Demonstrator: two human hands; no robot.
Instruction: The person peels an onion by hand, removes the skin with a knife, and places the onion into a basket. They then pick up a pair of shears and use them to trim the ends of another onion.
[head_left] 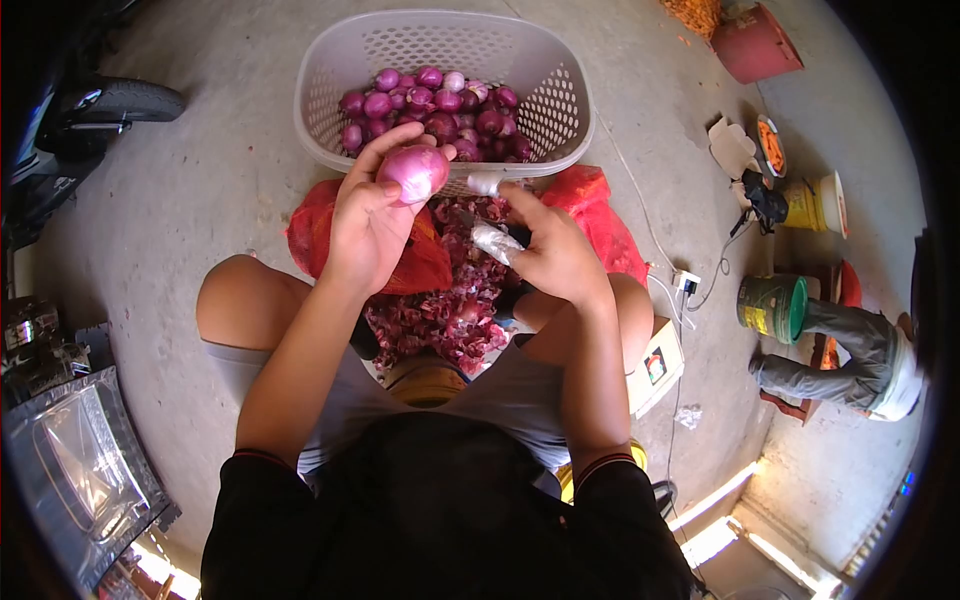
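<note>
My left hand (pixel 372 225) holds a peeled purple onion (pixel 413 174) in its fingertips, above the near rim of a grey basket (pixel 330 60). Many purple onions (pixel 440 100) lie in the basket. White wrapping covers the thumb and index finger of my right hand (pixel 550 245), which are spread apart to the right of the onion. Something dark shows between them, too small to name; the other fingers are curled out of sight. Below both hands lies a heap of red onion skins (pixel 465 310), between a red mesh bag (pixel 420 260) and another red bag (pixel 600 225).
A person (pixel 850 360) is at the right beside a green bucket (pixel 775 308). Behind are a yellow bucket (pixel 815 205) and a red container (pixel 757 45). A power socket (pixel 686 281) with cables lies near my right knee. A wheel (pixel 130 100) stands at the upper left.
</note>
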